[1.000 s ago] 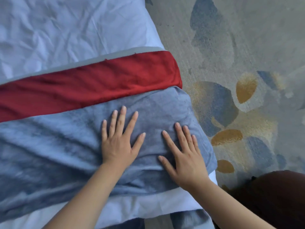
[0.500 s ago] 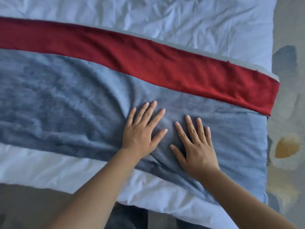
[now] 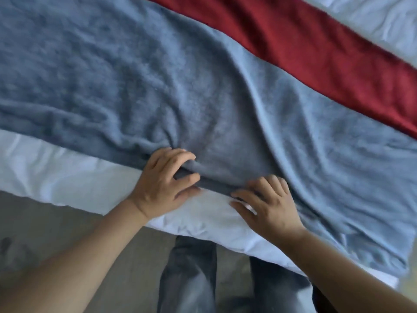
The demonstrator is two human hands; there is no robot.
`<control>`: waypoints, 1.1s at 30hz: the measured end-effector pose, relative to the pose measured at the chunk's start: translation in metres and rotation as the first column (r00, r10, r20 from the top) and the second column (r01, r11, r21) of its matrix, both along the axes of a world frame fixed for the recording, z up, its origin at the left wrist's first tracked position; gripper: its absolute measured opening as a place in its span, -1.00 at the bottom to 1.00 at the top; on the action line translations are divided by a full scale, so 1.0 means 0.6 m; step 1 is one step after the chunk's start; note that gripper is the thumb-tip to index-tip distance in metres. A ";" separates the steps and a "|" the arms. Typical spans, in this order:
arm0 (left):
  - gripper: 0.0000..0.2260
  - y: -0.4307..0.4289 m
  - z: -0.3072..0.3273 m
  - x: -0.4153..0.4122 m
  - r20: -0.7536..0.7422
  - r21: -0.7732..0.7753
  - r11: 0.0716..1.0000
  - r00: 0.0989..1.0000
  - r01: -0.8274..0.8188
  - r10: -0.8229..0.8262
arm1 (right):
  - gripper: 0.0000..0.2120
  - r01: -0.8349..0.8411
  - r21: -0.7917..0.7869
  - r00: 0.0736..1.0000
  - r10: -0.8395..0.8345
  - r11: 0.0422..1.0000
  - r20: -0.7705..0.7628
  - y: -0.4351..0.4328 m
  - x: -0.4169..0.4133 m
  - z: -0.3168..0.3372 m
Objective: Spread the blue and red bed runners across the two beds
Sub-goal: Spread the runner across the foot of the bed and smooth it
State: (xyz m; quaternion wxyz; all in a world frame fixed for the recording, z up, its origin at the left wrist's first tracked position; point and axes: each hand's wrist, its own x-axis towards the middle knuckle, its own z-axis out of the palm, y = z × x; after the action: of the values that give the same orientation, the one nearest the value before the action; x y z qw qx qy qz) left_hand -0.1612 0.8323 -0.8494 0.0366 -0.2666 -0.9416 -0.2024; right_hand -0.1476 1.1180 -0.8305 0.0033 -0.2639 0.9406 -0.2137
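Just beyond the blue runner [image 3: 158, 86], red runner [image 3: 316, 53]; white sheet [image 3: 67, 172] nearside.

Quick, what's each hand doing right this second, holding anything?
Left hand: fingers curled, gripping the near edge of the blue runner.
Right hand: fingers curled, gripping the same edge.

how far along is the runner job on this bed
Done: the long red fabric runner lies flat across the white bed sheet. In hand: the left hand and right hand grip the near edge of the fuzzy blue-grey runner, bunching it. Left: smoothing its wrinkles; a second bed isn't in view.
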 end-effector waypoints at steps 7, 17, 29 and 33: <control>-0.92 -0.015 -0.003 0.001 -0.176 0.000 0.998 0.983 -0.056 0.055 | -0.85 0.186 0.111 0.978 -0.195 0.976 0.079 -0.021 0.028 -0.006; -0.97 -0.070 0.014 0.051 0.138 0.043 0.997 0.988 0.063 -0.069 | -0.82 0.206 0.012 0.939 -0.201 0.978 0.281 -0.087 0.095 0.010; -0.30 0.048 0.008 -0.033 0.298 -0.315 0.944 0.935 -0.095 0.193 | -0.43 0.206 0.300 0.910 -0.295 0.931 0.292 -0.055 0.017 0.002; -0.23 0.051 -0.003 -0.038 0.333 -0.371 0.927 0.923 -0.061 0.194 | -0.36 0.155 0.397 0.870 -0.315 0.905 0.379 -0.045 0.005 -0.012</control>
State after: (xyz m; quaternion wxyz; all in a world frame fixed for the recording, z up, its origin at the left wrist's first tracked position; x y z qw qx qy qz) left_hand -0.1843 0.8626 -0.8514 -0.1737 -0.1637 -0.9684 -0.0728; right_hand -0.1443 1.0909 -0.8380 0.2338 -0.0861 0.9640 -0.0928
